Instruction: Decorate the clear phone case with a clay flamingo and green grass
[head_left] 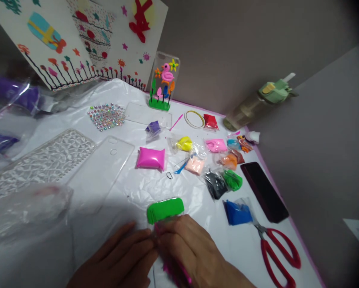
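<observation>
Close in front of me, a flattened piece of green modelling clay [165, 210] covers the far end of a clear phone case, most of which is hidden under my hands. My left hand [122, 256] lies flat beside the case, fingers stretched out and their tips at its left edge. My right hand [191, 250] is closed over the case just below the clay. Its fingers grip a thin pink tool [156, 228], whose tip shows near the clay. More pink shows beneath the right hand, too dark and blurred to make out.
Several clay packets surround the work, including a magenta packet [151, 158] and a blue packet [238, 212]. Red-handled scissors [279, 254] and a dark phone [265, 192] lie right. A decorated case [165, 80] leans behind, near a bottle [254, 102]. Gems [107, 116] lie left.
</observation>
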Demonstrator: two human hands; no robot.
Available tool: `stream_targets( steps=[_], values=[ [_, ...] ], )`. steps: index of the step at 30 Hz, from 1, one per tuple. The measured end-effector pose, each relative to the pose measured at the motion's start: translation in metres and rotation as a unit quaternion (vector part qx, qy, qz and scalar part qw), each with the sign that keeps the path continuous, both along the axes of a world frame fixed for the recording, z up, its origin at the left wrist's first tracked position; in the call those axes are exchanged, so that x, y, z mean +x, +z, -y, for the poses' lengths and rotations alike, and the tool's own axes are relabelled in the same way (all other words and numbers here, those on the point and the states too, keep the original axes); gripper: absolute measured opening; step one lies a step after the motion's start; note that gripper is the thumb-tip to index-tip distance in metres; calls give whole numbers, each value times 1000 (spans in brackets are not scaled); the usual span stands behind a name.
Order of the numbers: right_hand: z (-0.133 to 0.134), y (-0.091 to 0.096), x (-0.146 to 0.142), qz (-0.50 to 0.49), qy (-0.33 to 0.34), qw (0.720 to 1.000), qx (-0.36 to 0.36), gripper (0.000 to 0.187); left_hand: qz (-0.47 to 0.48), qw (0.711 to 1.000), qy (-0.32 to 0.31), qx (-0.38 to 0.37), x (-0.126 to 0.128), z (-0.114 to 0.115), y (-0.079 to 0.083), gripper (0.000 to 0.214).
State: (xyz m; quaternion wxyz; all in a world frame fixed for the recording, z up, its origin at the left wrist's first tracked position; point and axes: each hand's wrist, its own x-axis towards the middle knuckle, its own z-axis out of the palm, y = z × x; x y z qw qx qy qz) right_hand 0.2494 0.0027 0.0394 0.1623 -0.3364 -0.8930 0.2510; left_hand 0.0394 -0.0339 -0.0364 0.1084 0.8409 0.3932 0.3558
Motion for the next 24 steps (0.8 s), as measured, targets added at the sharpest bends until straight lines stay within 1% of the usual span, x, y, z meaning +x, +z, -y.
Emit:
stream_targets(
  steps=[2, 4, 8, 10, 14, 18, 24],
  values=[
    [0, -3, 1, -10, -4, 1000, -9, 20, -3, 1000, -1, -2, -1, 0, -1, 29],
    [1, -9, 3, -36, -18, 999, -12, 18, -4, 1000, -5, -4, -1, 1, -2, 28],
    [1, -27, 8, -119, -28, 992, 36, 23, 10, 1000, 13, 1, 1, 0, -2, 28],
    [-1, -32, 8, -134, -35, 989, 57, 23, 24, 999, 21, 7, 2, 0, -2, 28],
    [-5, -30, 3, -115, -44, 990, 69, 20, 25, 1000, 7, 17, 2, -1, -2, 28],
    [-7, -27, -1, -125, -46, 989, 66, 20, 15, 1000, 4, 13, 1, -1, -2, 27],
    [-8, -32, -1, -115, -51, 989, 72, 19, 6, 1000, 2, 5, 0, 1, 0, 26]
  ],
)
